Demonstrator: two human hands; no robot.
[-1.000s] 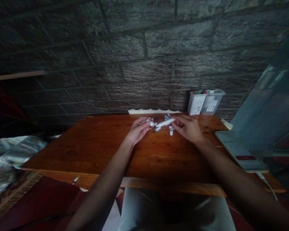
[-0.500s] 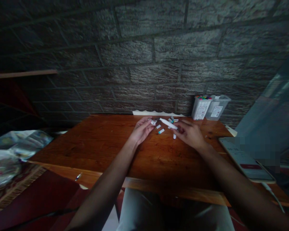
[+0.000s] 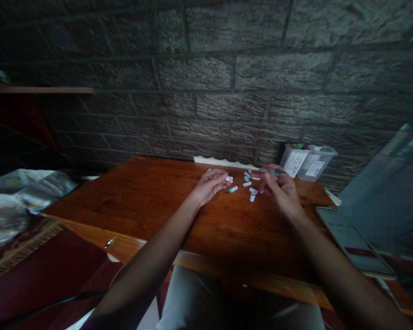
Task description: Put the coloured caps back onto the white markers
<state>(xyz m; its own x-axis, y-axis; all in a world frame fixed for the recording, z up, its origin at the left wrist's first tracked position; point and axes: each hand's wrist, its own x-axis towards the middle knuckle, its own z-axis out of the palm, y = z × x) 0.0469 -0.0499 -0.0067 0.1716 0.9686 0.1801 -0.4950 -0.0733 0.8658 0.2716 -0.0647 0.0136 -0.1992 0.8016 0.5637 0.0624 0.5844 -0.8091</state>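
Observation:
My left hand (image 3: 211,187) is closed around a small white marker cap (image 3: 229,179), pinched between thumb and fingers over the wooden table. To its right, my right hand (image 3: 278,185) grips a marker (image 3: 274,171), whose grey end points right in front of the containers; its outline is blurred. Between the hands lie several loose white marker caps, among them a teal-ended cap (image 3: 233,189), a cap (image 3: 252,197) nearest me and a cap (image 3: 247,184) further back. The fingers partly hide what each hand holds.
A plastic container of colourful-ended markers (image 3: 295,159) and a clear container (image 3: 315,163) stand against the brick wall at the back right. A flat grey device (image 3: 353,240) with a cable lies along the table's right side. Plastic bags (image 3: 30,192) sit left of the table (image 3: 134,197).
My right hand has drawn away to the right and turned the marker, which pointed left toward my left hand. My left hand keeps its pinch. The camera view has shifted slightly.

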